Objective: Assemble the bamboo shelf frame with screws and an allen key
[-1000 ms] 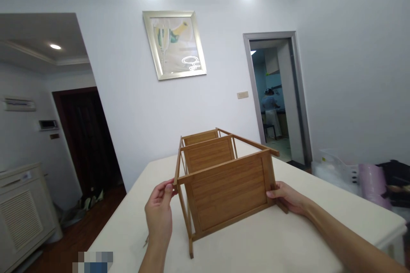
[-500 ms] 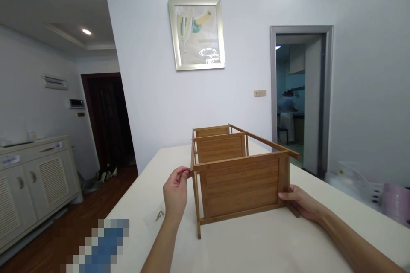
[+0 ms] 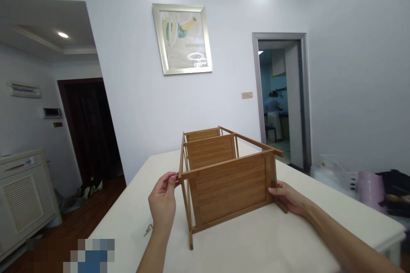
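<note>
A brown wooden shelf rack [image 3: 230,190] lies on its side on the white table [image 3: 243,247], its panels one behind another. At the rack's upper left corner, my left hand [image 3: 163,196] is closed in a pinch; whatever sits between the fingertips is too small to make out. My right hand [image 3: 290,196] grips the rack at its right edge, thumb on the near panel and fingers behind the side rail. Several small brass-coloured screws [image 3: 148,229] lie on the table left of my left forearm.
A cream cabinet [image 3: 28,192] stands at the left. Past the table's right side are a clear plastic bin [image 3: 331,168], a pink roll [image 3: 368,190] and a dark bag-like item [image 3: 397,187]. Through the doorway, a person [image 3: 273,108] stands in another room.
The view has turned slightly right and up, so everything sits further left. Both hands keep their places on the rack.
</note>
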Demonstrator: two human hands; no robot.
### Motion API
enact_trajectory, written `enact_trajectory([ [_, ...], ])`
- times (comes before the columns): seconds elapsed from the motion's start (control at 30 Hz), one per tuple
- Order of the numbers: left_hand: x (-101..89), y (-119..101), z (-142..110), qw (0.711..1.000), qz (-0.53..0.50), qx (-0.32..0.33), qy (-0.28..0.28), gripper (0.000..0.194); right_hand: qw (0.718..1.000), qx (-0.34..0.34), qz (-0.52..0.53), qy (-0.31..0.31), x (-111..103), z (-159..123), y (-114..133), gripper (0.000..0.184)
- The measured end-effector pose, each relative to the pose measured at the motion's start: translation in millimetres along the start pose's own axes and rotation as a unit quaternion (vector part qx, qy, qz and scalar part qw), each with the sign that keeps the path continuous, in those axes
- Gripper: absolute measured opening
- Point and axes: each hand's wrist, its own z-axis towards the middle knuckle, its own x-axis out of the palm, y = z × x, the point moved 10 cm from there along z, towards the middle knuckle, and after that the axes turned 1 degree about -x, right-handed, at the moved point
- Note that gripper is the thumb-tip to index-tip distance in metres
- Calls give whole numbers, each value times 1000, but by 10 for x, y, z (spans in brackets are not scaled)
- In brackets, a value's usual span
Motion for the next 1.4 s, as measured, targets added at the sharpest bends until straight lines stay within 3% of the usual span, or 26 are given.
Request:
enact_trajectory([
  [0.23,-3,-95,-35,1000,-7,2,-5,37,1000,10,-3,22,53,-18,-7,43],
  [0.57,-113,104,3,999,20,-26,-25,41,999,9,15,48,148,-50,42,48],
  [0.83,-133,143,10,999,27,-18,-42,40,999,2,23,38,64,-23,12,50],
  [1.23,-74,-11,10,999,25,0,-24,34,999,2,23,40,61,-24,11,48],
  [1.4,-123,-45,22,996,78,14,-28,39,999,0,22,39,70,-28,25,49],
])
